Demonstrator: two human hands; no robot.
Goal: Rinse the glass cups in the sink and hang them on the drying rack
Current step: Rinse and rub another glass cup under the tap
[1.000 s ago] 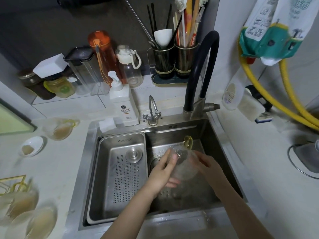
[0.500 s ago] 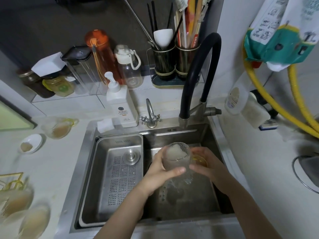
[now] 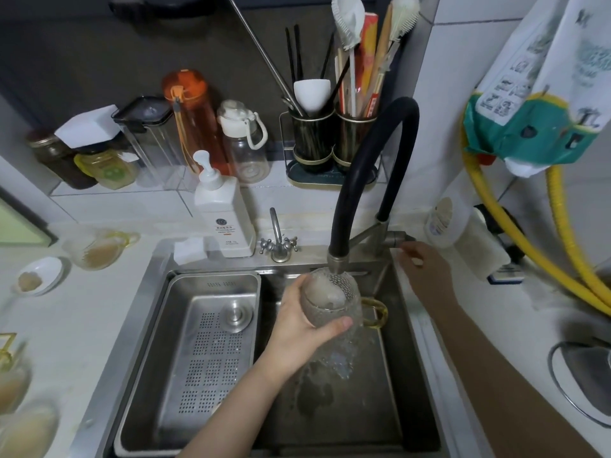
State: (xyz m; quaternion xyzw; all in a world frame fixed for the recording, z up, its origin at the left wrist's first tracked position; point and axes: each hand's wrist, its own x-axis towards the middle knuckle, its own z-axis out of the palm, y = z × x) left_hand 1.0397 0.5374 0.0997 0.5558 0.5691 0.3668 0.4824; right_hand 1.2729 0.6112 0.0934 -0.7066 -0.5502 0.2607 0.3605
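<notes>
A textured glass cup (image 3: pixel 334 300) with a yellow handle sits under the spout of the black faucet (image 3: pixel 363 180), over the steel sink (image 3: pixel 410 385). Water runs into the cup and spills down from it. My left hand (image 3: pixel 304 328) grips the cup around its body, thumb across the front. My right hand (image 3: pixel 426 276) is at the faucet lever (image 3: pixel 396 238), fingers curled at its tip. Another dirty glass cup (image 3: pixel 99 251) lies on the counter at the left. Several more blurred cups (image 3: pixel 23 421) are at the lower left beside a gold wire rack (image 3: pixel 6 350).
A perforated steel drain tray (image 3: pixel 211 342) fills the sink's left half. A soap dispenser (image 3: pixel 223 213) and small tap (image 3: pixel 277 239) stand behind the sink. Bottles, jars and a utensil holder (image 3: pixel 330 143) line the back ledge. A yellow hose (image 3: pixel 515 239) runs along the right wall.
The cup has risen from low in the sink to under the spout. My right hand left the cup and moved to the faucet lever. Water now flows.
</notes>
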